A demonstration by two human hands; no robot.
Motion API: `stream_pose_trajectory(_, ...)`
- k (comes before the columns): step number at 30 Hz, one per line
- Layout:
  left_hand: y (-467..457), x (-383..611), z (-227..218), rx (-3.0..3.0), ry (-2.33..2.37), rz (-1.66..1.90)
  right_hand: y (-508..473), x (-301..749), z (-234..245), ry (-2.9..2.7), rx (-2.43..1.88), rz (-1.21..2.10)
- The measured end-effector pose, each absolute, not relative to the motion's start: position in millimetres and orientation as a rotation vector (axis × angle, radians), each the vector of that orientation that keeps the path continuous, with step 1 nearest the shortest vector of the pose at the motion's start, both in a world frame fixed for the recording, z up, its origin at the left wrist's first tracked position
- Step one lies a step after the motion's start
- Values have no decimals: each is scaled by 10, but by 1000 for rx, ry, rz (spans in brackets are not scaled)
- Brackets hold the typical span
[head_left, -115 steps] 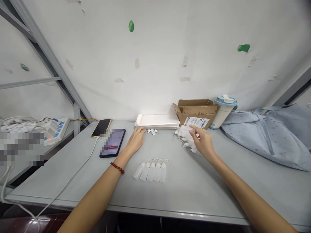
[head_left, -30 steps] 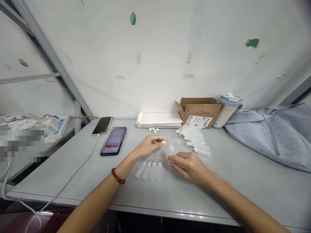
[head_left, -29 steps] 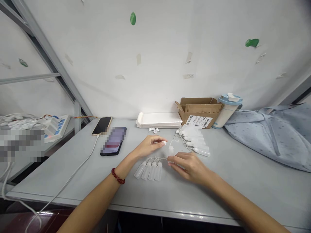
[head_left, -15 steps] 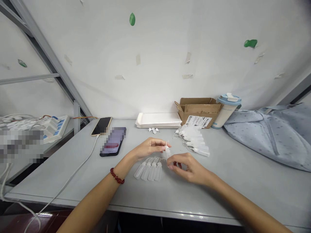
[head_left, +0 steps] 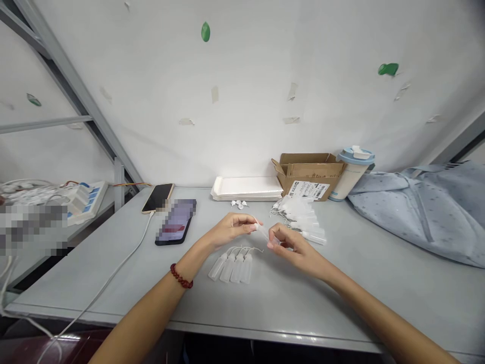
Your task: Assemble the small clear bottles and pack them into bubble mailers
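Far L on my feed: power strip (head_left: 94,199), stuff beside it masked by a pixelated patch, so no detail for me; then a dark phone (head_left: 158,197) and a lit phone (head_left: 176,221), screen part-blurred; next the left hand (head_left: 229,230), beaded bracelet (head_left: 180,277) on the wrist, thumb and index pinching a white tip (head_left: 256,227) at the neck of the held bottle (head_left: 264,233); nearer me, a row of four bottles (head_left: 237,268) (was five a few secs ago, by my count); farther back, small white tips (head_left: 240,205) just in front of white packets (head_left: 246,189).

Centre, and here's the change: half a sec ago that held bottle stood steeper; now it's tipped, neck to the L, body slanting down R into the right hand (head_left: 291,246), which has come up and away from the row's end; R grip is closed, fingertips on the lower body; so both hands share one bottle, neck-end work I'd say, tho fingers cover the joint; can't tell if the tip's seated.

R of that, the bottle pile (head_left: 303,217), overlapping, part-hidden by the R hand, no reliable count; then carton (head_left: 303,170), contents out of sight; cup (head_left: 345,180); bag (head_left: 401,207), cut off at the R edge.
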State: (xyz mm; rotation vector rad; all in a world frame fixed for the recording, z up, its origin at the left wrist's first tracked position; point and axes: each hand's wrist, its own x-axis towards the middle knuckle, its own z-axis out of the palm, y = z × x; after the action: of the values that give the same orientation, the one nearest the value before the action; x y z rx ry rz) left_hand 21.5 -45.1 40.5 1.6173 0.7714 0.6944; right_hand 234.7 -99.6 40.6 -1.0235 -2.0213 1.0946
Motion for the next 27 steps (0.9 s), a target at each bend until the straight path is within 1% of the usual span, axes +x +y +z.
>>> stream_pose_trajectory(7,-506,272,450,1682,807,669,-955,2365,384,-1942,-1053,1195)
stream_pose_trajectory(13,-506,308,382,1725,824,796,-953,2345,338,-1857,-1023,1284)
stream_pose_trajectory(17,-513,330,366,1678,832,812,-936,2340,335,-1788,-982,1363)
stream_pose_trajectory(27,-506,360,362,1621,902,790,-932,2330,360,-1696,-961,1408)
